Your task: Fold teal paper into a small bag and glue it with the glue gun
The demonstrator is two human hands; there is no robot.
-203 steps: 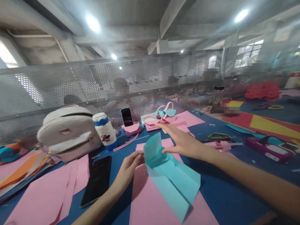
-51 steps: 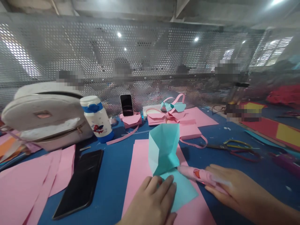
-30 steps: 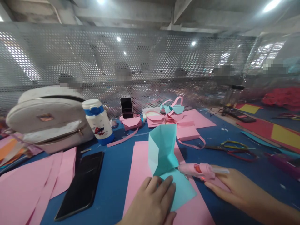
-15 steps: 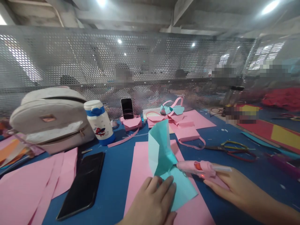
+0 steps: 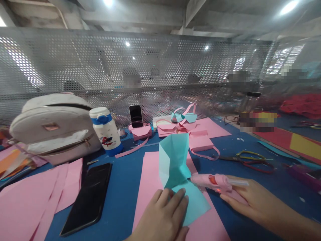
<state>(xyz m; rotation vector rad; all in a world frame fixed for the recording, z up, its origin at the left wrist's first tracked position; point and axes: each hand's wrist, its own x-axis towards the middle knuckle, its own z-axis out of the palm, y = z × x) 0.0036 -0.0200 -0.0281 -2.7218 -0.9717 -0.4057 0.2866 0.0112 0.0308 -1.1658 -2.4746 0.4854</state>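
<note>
A backpack (image 5: 55, 134) stands at far left behind loose pink paper (image 5: 35, 197); a black phone (image 5: 87, 201) lies beside that, with an upright bottle (image 5: 106, 134) beyond. In the middle, the left hand (image 5: 163, 214) rests palm-down, fingers lightly curled, pressing the near flap of a folded blue paper (image 5: 174, 160) and gripping nothing that shows. The folded piece sits on a pink sheet (image 5: 149, 180), its far part standing up. Just right, a glue gun (image 5: 213, 180), grasped in the right hand (image 5: 255, 197), has its tip at the fold. Gluing that seam seems the step in hand; the next move calls for a steady tip and a flat flap
</note>
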